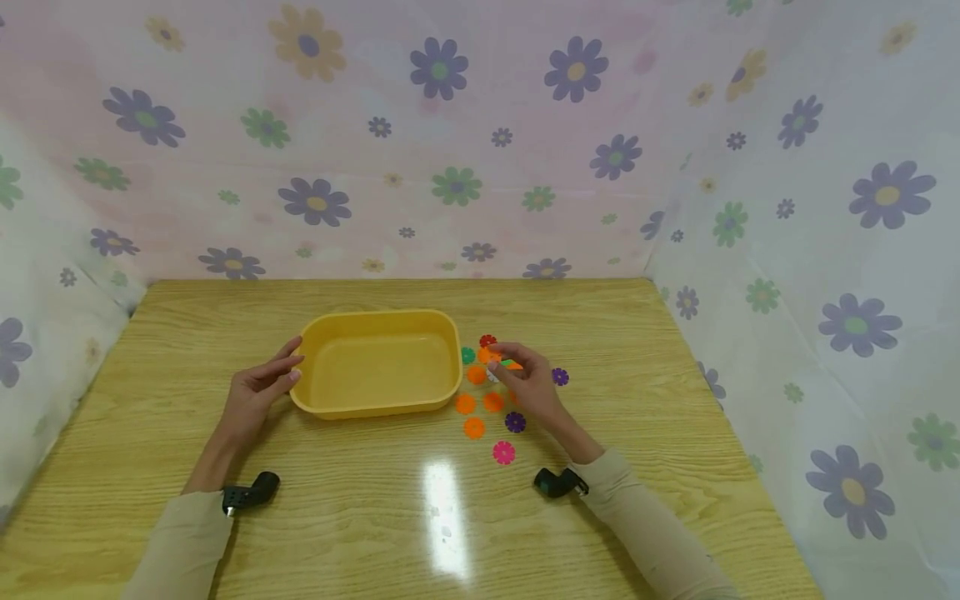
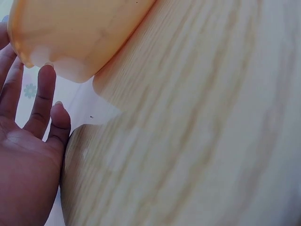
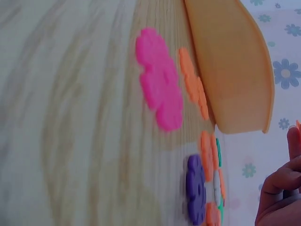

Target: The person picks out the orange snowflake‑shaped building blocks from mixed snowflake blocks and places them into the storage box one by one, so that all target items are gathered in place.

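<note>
A yellow plastic tub (image 1: 378, 408) stands on the wooden table, with bare floor inside. My left hand (image 1: 258, 387) is at its left end, fingers fairly straight, fingertips right at the outer wall; the left wrist view shows this hand (image 2: 28, 155) beside the tub (image 2: 80, 37). My right hand (image 1: 532, 387) is over a cluster of notched, flower-shaped plastic discs right of the tub. In the right wrist view, a bit of an orange disc (image 3: 298, 124) shows at its raised fingertips, pinched there; most of it is out of frame.
Around the right hand lie several orange discs (image 1: 474, 428), a green disc (image 1: 468, 356), a red disc (image 1: 488, 341), purple discs (image 1: 515, 422) and a pink disc (image 1: 504, 452). Flower-printed curtains (image 1: 457, 150) hang behind and beside the table (image 1: 360, 517).
</note>
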